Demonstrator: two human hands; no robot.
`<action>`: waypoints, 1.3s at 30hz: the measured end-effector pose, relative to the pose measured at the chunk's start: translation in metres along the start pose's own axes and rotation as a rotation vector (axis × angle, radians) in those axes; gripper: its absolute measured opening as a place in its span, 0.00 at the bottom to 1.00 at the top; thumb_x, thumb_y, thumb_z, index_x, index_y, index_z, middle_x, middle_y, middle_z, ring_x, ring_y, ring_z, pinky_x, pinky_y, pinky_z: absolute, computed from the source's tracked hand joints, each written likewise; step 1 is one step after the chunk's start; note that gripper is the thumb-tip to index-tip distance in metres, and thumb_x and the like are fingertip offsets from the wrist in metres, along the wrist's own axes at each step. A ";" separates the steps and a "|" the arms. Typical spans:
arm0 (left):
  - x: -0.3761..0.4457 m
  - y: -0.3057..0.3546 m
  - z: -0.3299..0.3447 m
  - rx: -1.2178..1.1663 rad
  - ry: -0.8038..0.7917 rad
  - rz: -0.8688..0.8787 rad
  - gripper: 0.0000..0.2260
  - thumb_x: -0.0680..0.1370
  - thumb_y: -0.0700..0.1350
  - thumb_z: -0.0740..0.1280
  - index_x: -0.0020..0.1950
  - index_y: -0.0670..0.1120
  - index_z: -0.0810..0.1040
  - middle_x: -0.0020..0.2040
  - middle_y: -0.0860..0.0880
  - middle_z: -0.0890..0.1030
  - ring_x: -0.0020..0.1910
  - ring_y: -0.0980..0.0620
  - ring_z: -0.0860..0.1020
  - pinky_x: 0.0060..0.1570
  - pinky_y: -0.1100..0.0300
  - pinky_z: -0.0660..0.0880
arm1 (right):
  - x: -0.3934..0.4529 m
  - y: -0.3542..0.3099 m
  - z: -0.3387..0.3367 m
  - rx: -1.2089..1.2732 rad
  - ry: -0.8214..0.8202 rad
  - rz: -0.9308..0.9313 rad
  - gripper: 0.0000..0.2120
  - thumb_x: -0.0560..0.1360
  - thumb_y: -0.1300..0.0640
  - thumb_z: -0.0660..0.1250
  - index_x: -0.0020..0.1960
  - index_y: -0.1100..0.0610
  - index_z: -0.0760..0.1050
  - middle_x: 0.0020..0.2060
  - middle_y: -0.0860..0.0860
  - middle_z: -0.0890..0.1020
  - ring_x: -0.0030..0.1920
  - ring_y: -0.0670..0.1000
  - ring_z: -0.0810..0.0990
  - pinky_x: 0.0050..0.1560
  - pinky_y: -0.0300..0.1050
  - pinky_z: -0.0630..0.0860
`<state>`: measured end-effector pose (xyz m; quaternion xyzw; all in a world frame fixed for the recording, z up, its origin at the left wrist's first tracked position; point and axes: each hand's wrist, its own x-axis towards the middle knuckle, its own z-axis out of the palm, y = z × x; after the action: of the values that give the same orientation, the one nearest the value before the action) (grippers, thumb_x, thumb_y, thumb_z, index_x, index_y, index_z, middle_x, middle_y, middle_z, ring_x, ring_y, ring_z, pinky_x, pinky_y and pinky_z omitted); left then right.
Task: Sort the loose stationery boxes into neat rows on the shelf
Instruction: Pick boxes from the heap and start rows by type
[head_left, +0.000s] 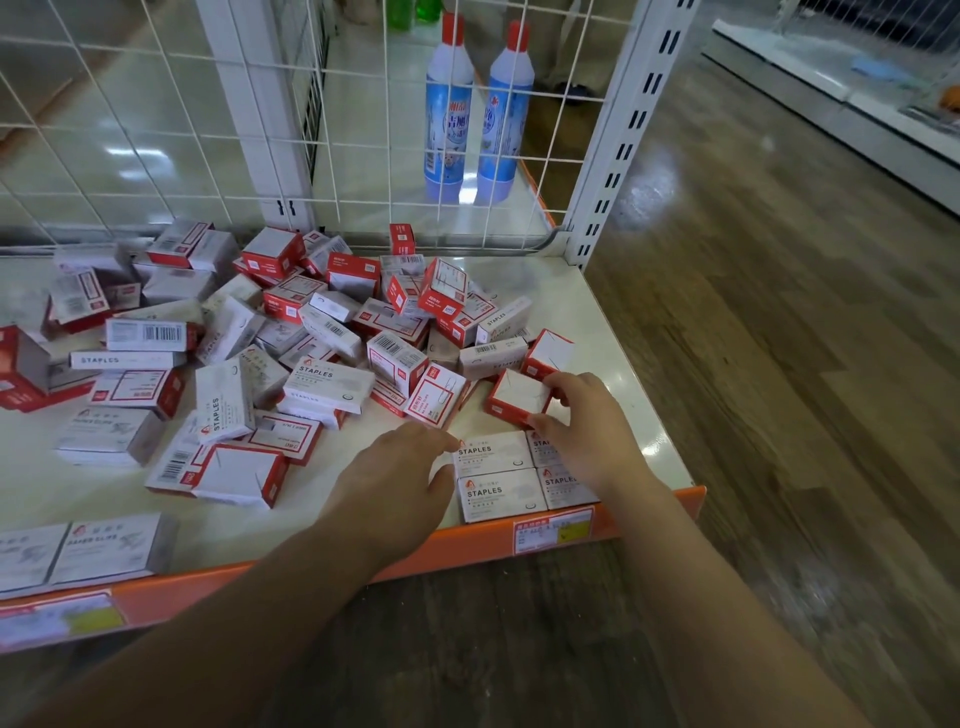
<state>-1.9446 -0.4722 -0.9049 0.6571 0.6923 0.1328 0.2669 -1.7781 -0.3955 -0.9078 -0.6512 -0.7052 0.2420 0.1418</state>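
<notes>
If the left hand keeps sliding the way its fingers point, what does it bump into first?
Probably the white staples boxes laid flat at the shelf's front edge. The left hand points right and slightly back, fingertips almost at the rear-left box. Depth is hard to judge; it may already touch.

Shelf (597, 312): smooth cream surface, glossy, shows light reflections. Front edge strip (467, 545): orange, looks like plastic, semi-gloss. Stationery boxes (327, 382): thin cardboard, printed red/white, mostly matt with slight sheen. Back grid (156, 130): white coated metal wire, smooth. Upright post (628, 130): white painted metal, slotted. Bottles (447, 104) behind the grid: glossy plastic, red caps. Floor (779, 364): wood-look planks, smooth, polished, some glare.
</notes>
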 end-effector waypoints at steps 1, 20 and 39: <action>-0.001 -0.001 -0.001 0.001 0.002 0.004 0.15 0.80 0.49 0.58 0.67 0.54 0.68 0.69 0.56 0.68 0.67 0.56 0.66 0.64 0.60 0.65 | -0.001 -0.001 0.000 0.006 0.012 -0.006 0.20 0.76 0.55 0.66 0.66 0.53 0.68 0.61 0.50 0.72 0.62 0.49 0.71 0.56 0.38 0.68; -0.024 -0.019 -0.032 0.096 0.101 0.054 0.24 0.78 0.52 0.62 0.72 0.59 0.60 0.73 0.57 0.63 0.71 0.54 0.62 0.68 0.57 0.62 | -0.047 -0.043 -0.008 0.019 -0.150 -0.162 0.19 0.76 0.51 0.65 0.65 0.53 0.70 0.61 0.48 0.75 0.55 0.46 0.74 0.56 0.36 0.69; -0.052 -0.053 -0.069 -0.075 0.143 -0.047 0.16 0.79 0.49 0.60 0.67 0.51 0.70 0.63 0.52 0.75 0.60 0.54 0.74 0.56 0.62 0.70 | -0.059 -0.075 0.027 0.365 -0.221 -0.108 0.10 0.78 0.47 0.59 0.57 0.47 0.74 0.54 0.45 0.79 0.54 0.45 0.76 0.58 0.42 0.74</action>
<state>-2.0267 -0.5172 -0.8661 0.6191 0.7193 0.1990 0.2445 -1.8496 -0.4610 -0.8843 -0.5458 -0.6946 0.4275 0.1920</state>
